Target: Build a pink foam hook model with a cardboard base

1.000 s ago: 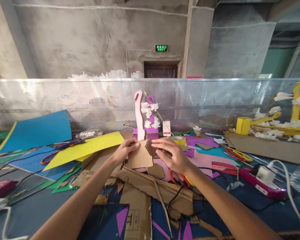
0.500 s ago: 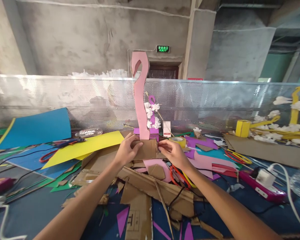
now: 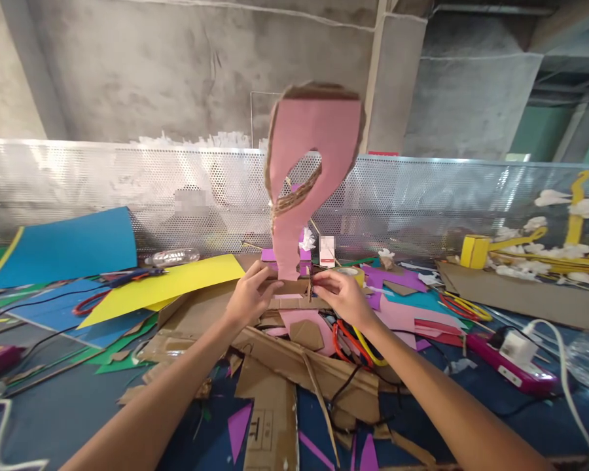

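Note:
Upright in the middle stands a pink cardboard cutout [image 3: 331, 147] with a hooked top, an oval hole and a narrow lower stem. Its foot meets a small brown cardboard base [image 3: 302, 288]. My left hand [image 3: 248, 294] grips the left end of this base, thumb and fingers closed on it. At the right end, my right hand [image 3: 343, 296] pinches the base's edge between thumb and fingertips. Behind the stem, partly hidden, is a purple cardboard piece [image 3: 269, 254] with white tufts [image 3: 307, 239].
Cardboard scraps [image 3: 319, 373] lie below my hands. Yellow sheet [image 3: 177, 288] and blue board [image 3: 78, 248] are on the left; scissors [image 3: 360, 343] with red and yellow handles and a purple power strip [image 3: 513, 366] on the right. A perforated metal screen [image 3: 412, 203] stands behind.
The pink cutout has tipped toward me and turned, so its top looks larger and farther right. The base has tilted with it. Both hands keep their hold.

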Motion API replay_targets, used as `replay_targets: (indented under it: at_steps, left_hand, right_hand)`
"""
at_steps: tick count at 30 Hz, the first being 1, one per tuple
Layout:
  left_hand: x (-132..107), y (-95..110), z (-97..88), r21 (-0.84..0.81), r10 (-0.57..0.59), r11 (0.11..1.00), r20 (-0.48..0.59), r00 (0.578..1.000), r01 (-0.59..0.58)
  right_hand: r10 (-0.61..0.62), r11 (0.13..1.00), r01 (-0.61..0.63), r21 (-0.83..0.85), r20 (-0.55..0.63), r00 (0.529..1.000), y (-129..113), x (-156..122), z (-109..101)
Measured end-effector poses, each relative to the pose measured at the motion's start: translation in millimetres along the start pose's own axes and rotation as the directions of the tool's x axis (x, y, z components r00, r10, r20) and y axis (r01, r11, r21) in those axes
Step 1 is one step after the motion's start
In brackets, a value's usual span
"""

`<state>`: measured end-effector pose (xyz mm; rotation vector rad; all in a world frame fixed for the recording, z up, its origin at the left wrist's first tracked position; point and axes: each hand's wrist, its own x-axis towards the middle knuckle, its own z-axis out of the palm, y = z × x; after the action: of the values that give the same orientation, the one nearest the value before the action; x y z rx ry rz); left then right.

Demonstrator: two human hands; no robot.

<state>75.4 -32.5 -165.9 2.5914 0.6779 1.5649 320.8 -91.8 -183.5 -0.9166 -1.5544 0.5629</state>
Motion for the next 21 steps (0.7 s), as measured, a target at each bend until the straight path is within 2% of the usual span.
replay_targets:
  at_steps: [3,6,8,12,16,21]
  left_hand:
    - [0,2,-0.2,-0.003,-0.017,1.000,-0.019,1.000,0.017]
    - [-1,1,0.3,-0.060,-0.127,0.990,-0.023,0.992,0.125]
    - [-1,-2,1.6,-0.138,-0.203,0.972,-0.065,0.977,0.193]
    - [-1,-6,3.7,-0.260,-0.242,0.945,-0.147,0.959,0.198]
    - [0,-5,3.6,-0.327,-0.275,0.917,-0.100,0.956,0.229]
    - [4,-4,4.1,-0.345,-0.400,0.872,-0.092,0.912,0.347]
  right_hand:
    - [-0.008,1.000,0.008,0.008,0.005,1.000,-3,-1,-1]
    - [-0.042,0.999,0.042,0.004,0.011,0.999,-7,-1,-2]
    - [-0.066,0.998,0.066,0.010,0.033,0.997,-10,-2,-3]
    - [-0.071,0.997,0.070,0.022,0.055,0.996,-13,-3,-2]
    - [-0.094,0.996,0.094,-0.007,0.064,0.994,-12,-4,-1]
    - [-0.103,0.993,0.106,-0.059,0.054,0.993,-12,-3,-7]
